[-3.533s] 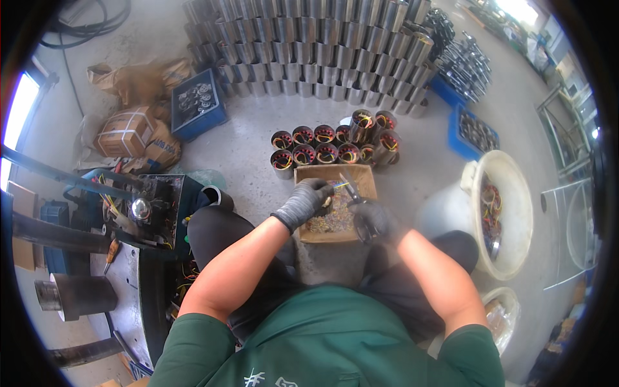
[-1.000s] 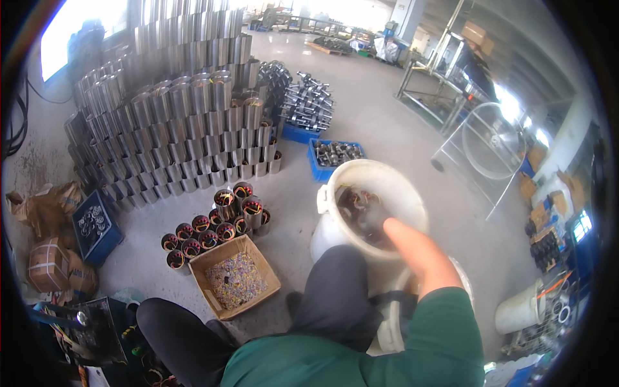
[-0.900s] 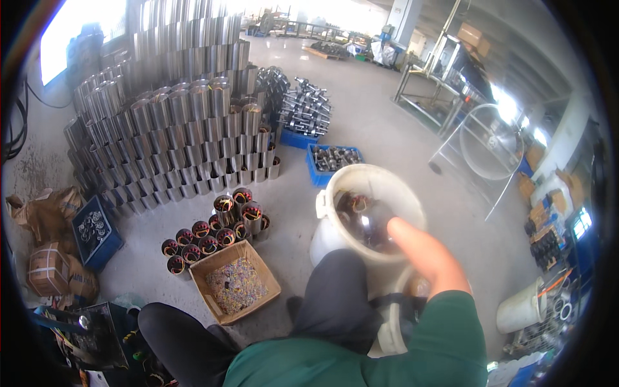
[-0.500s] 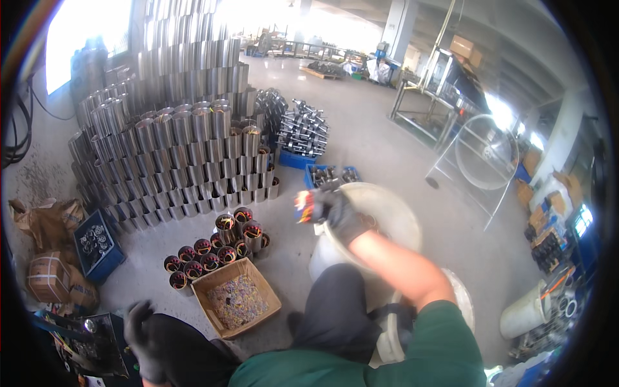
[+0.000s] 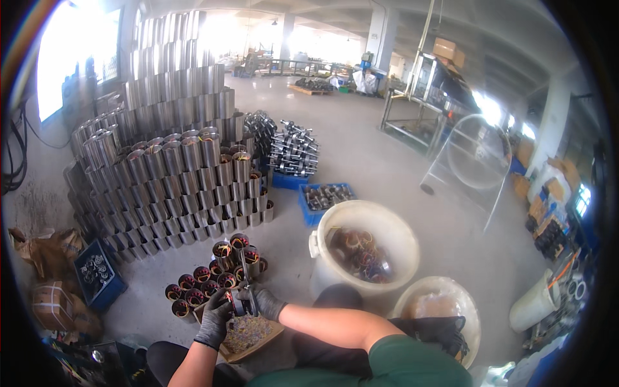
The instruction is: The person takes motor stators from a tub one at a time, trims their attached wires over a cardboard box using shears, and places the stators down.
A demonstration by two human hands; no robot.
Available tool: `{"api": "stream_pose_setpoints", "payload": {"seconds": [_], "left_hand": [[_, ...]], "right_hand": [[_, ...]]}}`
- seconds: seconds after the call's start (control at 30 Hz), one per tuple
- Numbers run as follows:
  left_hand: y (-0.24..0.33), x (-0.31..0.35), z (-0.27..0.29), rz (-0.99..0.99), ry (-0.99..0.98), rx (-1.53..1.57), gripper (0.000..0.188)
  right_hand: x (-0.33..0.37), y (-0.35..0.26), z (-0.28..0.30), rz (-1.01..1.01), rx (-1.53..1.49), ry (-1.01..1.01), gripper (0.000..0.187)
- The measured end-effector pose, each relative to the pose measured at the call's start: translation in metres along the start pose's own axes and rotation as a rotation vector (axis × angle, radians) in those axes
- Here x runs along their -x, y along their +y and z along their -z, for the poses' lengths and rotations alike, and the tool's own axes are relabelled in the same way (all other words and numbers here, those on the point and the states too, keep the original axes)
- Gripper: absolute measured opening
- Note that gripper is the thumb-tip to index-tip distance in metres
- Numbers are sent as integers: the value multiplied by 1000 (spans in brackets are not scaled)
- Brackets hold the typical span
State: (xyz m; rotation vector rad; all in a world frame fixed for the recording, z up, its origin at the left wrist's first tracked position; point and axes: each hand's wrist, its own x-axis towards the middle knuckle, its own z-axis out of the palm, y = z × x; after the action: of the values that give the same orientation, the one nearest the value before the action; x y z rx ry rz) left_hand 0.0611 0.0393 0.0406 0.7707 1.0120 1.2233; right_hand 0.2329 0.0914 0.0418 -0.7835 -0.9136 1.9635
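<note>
Both my hands wear dark grey gloves and meet over a cardboard box [image 5: 269, 337] full of small multicoloured bits. My left hand [image 5: 215, 317] is closed around a small part showing some red, mostly hidden by the fingers. My right hand [image 5: 268, 304] lies close on its right, fingers curled toward a dark and silvery metal piece [image 5: 243, 303] between the hands; its grip there is unclear. A thin metal upright [image 5: 244, 266] rises just beyond. Behind the box stand several metal cylinders [image 5: 209, 287] with dark red and yellow windings inside.
A large white tub [image 5: 319, 267] holding coloured wire parts stands to the right, with a smaller white tub [image 5: 474, 316] nearer me. Stacked steel cylinders [image 5: 174, 158] rise at the left. Blue crates [image 5: 306, 216] of metal parts sit beyond, and another blue crate [image 5: 106, 293] is at far left.
My right hand has moved from above the large tub, where it held a part with coloured wires, left to the box. My left hand has come from the lower left to meet it.
</note>
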Motion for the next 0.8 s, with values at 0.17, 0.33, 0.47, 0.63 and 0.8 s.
{"api": "stream_pose_setpoints", "payload": {"seconds": [0.17, 0.33, 0.47, 0.63, 0.8], "left_hand": [[-9, -16, 17, 5, -60, 312, 52], [3, -11, 6, -88, -36, 353, 48], [-6, -12, 7, -137, -15, 263, 65], [14, 7, -16, 37, -103, 238, 77], [8, 7, -11, -6, -140, 236, 75]], "right_hand": [[-26, 20, 11, 190, 234, 10, 37], [-2, -12, -31, 280, -95, 60, 44], [-47, 33, 6, -238, -463, -114, 27], [-55, 52, 14, -14, -29, -100, 24], [8, -14, -31, 130, 227, -20, 32]]}}
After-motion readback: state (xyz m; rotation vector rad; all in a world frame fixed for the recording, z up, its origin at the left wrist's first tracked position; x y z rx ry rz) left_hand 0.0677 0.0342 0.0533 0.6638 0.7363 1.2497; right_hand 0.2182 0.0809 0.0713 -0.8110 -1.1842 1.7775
